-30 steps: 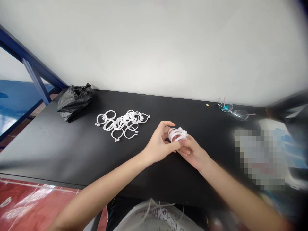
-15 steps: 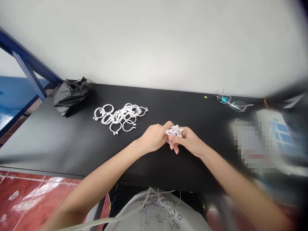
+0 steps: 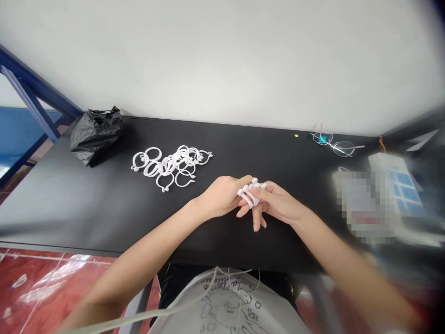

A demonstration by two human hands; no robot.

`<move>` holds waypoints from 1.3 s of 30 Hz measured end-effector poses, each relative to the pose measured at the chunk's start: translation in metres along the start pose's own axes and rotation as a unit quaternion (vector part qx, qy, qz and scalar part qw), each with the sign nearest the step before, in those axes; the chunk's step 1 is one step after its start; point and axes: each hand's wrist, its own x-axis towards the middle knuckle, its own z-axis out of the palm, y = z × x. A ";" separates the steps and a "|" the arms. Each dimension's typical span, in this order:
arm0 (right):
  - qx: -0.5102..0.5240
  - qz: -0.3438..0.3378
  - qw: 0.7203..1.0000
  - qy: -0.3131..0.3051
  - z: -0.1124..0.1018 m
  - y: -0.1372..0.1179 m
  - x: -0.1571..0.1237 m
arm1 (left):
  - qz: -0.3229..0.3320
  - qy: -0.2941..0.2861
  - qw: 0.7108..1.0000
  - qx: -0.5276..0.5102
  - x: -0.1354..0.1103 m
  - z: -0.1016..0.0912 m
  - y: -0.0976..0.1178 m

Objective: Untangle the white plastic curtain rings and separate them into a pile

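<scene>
Several white plastic open rings (image 3: 249,197), which look like curtain rings with small knobbed ends, are bunched between my two hands above the table. My left hand (image 3: 225,194) is closed on the bunch from the left side. From the right, my right hand (image 3: 282,200) grips it with the thumb on top, while some of its fingers hang down below. The fingers partly hide the rings. A loose pile of similar white rings (image 3: 165,182) lies on the table to the left of my hands.
On the black table (image 3: 104,208), a crumpled black plastic bag (image 3: 95,134) sits at the far left. Eyeglasses (image 3: 343,148) lie at the back right, near a blurred white packet (image 3: 365,204) and a white-and-blue box (image 3: 401,178). A white wall stands behind.
My right fingers have spread further downward, and the ring bunch has turned so the bands show more. The loose pile has not been disturbed. The view has shifted slightly.
</scene>
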 end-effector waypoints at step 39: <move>-0.160 -0.072 0.982 0.071 0.037 -0.015 -0.013 | 0.072 0.020 0.992 0.104 -0.008 -0.013 0.015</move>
